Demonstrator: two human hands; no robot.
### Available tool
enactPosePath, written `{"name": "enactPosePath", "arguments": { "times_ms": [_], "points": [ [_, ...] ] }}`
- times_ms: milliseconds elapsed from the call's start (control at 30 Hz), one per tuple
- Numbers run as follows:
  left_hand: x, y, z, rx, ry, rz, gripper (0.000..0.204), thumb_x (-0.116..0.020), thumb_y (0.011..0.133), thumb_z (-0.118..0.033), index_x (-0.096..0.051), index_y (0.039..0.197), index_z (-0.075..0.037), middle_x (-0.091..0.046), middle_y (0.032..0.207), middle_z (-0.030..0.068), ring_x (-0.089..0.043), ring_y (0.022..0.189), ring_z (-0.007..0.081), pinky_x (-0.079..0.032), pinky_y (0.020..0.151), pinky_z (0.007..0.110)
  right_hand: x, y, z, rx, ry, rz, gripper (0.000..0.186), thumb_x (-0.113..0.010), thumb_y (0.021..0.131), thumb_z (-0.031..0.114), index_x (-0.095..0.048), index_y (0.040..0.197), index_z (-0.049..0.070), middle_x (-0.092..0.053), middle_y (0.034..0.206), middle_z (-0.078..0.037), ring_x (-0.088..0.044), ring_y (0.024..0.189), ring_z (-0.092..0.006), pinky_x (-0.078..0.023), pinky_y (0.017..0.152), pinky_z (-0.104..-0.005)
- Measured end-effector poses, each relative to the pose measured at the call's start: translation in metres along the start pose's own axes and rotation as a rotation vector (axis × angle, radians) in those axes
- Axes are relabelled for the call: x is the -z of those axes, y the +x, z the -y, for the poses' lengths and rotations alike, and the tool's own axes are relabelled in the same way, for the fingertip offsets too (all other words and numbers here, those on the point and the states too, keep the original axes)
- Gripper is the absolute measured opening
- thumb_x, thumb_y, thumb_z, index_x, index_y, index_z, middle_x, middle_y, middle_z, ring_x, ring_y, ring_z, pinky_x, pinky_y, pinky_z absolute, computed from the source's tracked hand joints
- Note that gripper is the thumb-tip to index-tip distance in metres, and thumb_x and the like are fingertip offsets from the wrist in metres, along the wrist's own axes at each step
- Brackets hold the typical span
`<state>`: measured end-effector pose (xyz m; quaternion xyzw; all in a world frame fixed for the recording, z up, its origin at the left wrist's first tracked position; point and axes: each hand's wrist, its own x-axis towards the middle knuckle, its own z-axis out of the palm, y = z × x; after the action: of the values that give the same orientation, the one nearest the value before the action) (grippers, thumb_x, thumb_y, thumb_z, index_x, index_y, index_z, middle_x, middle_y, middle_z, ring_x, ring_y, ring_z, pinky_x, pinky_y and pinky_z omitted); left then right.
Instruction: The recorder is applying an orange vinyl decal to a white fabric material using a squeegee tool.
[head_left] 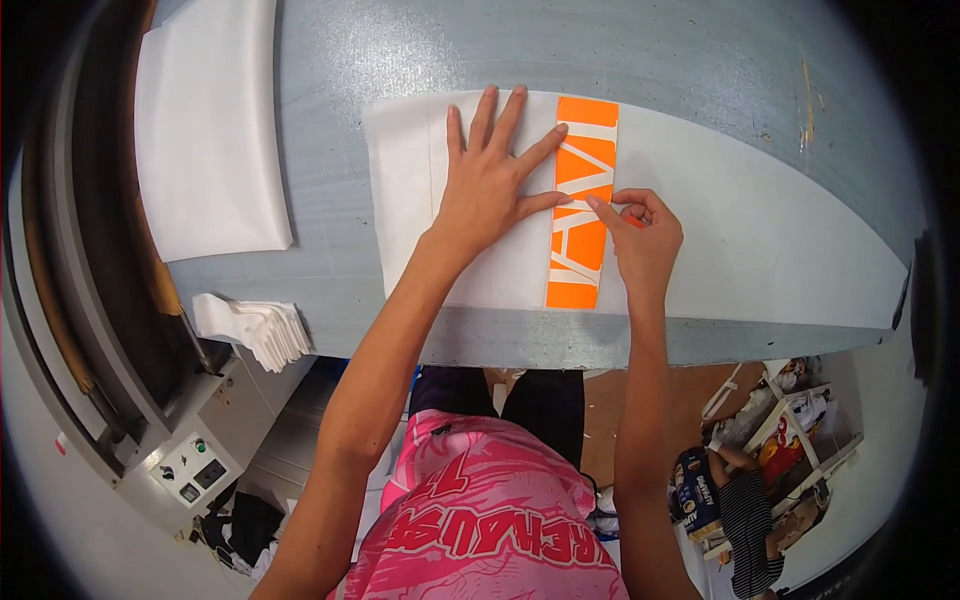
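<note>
A narrow orange strip with white lettering [584, 290] lies across a long white sheet [760, 220] on the grey-blue table. My left hand [485, 180] is spread flat on the sheet, its index fingertip and thumb resting on the strip's left part. On the other side, my right hand [645, 235] is closed in a pinch, thumb tip on the strip near its middle. A bit of orange shows among the curled right fingers; what it belongs to is mostly hidden.
At the far left of the table [350, 240] lies a folded white sheet [210, 130]. Nearer stands a stack of folded white pieces [255, 328]. A machine with a control panel [190, 470] borders the left. Below right, a person in a striped top [750, 520] is beside a cluttered shelf [800, 430].
</note>
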<state>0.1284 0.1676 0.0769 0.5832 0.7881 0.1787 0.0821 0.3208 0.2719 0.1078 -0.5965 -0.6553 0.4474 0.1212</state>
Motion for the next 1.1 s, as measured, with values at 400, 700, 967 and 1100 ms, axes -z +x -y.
{"name": "enactPosePath", "arguments": {
  "times_ms": [400, 700, 967, 1100],
  "points": [
    [-0.002, -0.001, 0.000, -0.018, -0.039, -0.053, 0.079, -0.079, 0.087, -0.069, -0.062, 0.157, -0.036, -0.033, 0.177, 0.0174, -0.021, 0.165, 0.0467, -0.013, 0.128, 0.076, -0.001, 0.001, -0.005, 0.030, -0.009, 0.000, 0.032, -0.097, 0.086, 0.022, -0.075, 0.098, 0.002, -0.060, 0.071, 0.003, -0.050, 0.057, -0.0039, -0.039, 0.052, -0.0209],
    [0.009, 0.002, -0.011, -0.010, -0.027, -0.049, 0.080, -0.086, 0.083, -0.060, -0.065, 0.154, -0.029, -0.038, 0.173, 0.0191, -0.025, 0.163, 0.0470, -0.014, 0.128, 0.076, -0.001, 0.001, -0.005, 0.074, -0.017, -0.010, 0.032, -0.096, 0.086, 0.020, -0.074, 0.098, 0.001, -0.058, 0.069, 0.004, -0.048, 0.058, -0.0033, -0.038, 0.052, -0.0221],
    [0.015, 0.005, -0.028, -0.214, -0.038, 0.070, 0.071, -0.093, 0.079, -0.041, -0.070, 0.143, -0.022, -0.047, 0.168, 0.0131, -0.038, 0.158, 0.0388, -0.023, 0.131, 0.066, -0.002, 0.002, -0.008, 0.043, -0.023, -0.007, 0.037, -0.099, 0.080, 0.029, -0.077, 0.095, 0.004, -0.059, 0.067, 0.002, -0.053, 0.061, -0.0098, -0.045, 0.061, -0.0292],
    [0.013, 0.000, -0.029, -0.213, -0.063, 0.088, 0.074, -0.094, 0.076, -0.041, -0.070, 0.144, -0.023, -0.049, 0.167, 0.0106, -0.039, 0.159, 0.0345, -0.026, 0.131, 0.063, -0.001, 0.002, -0.008, 0.025, -0.035, 0.006, 0.037, -0.099, 0.080, 0.030, -0.077, 0.094, 0.004, -0.060, 0.066, 0.002, -0.053, 0.061, -0.0099, -0.045, 0.061, -0.0295]
  ]
}}
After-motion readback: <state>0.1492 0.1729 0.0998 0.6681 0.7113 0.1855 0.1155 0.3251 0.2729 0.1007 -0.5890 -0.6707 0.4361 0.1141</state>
